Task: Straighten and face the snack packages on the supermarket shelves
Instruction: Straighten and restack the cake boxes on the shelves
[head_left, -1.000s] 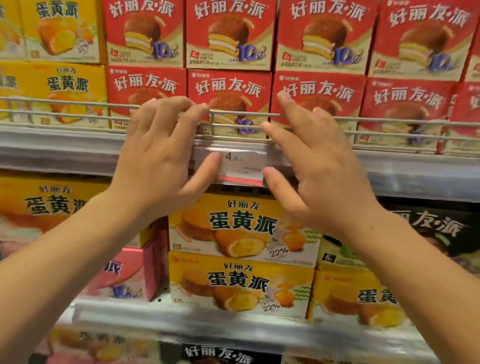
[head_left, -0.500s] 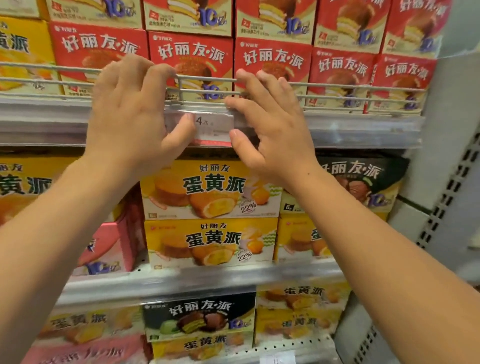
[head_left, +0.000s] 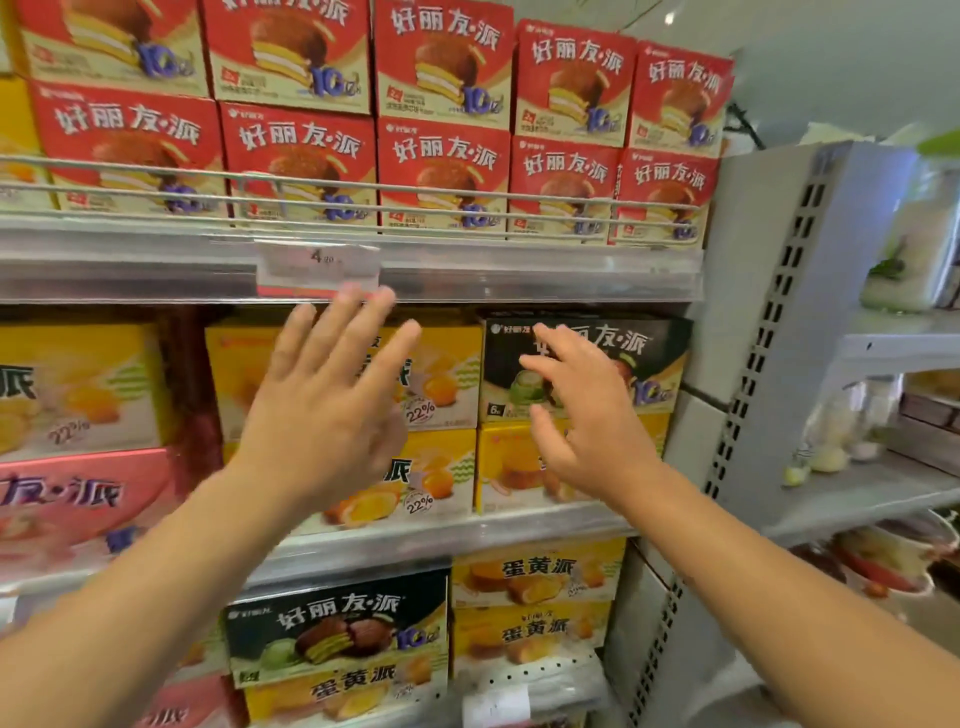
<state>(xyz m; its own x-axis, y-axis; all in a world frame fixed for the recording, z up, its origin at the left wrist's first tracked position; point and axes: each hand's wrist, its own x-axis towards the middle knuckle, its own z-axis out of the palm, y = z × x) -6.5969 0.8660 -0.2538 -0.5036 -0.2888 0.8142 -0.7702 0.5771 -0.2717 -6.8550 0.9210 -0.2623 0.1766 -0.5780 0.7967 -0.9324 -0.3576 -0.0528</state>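
Red pie boxes (head_left: 441, 171) fill the top shelf behind a wire rail. On the middle shelf stand two stacked yellow egg-yolk pie boxes (head_left: 441, 384), a dark box (head_left: 649, 364) on another yellow box (head_left: 498, 467) to their right, and a pink box (head_left: 78, 493) at the left. My left hand (head_left: 322, 405) is spread with straight fingers in front of the stacked yellow boxes. My right hand (head_left: 587, 415) hovers with relaxed fingers in front of the dark box. Neither hand holds anything.
A price tag (head_left: 317, 265) sits on the upper shelf's front strip. The grey perforated shelf upright (head_left: 769, 332) bounds the bay on the right, with another shelf unit of jars (head_left: 909, 244) beyond. A lower shelf carries dark (head_left: 337, 629) and yellow boxes (head_left: 535, 587).
Both hands have left the price tag on the upper shelf strip and dropped to the middle shelf. The fingers have opened out. The view has shifted right and down.
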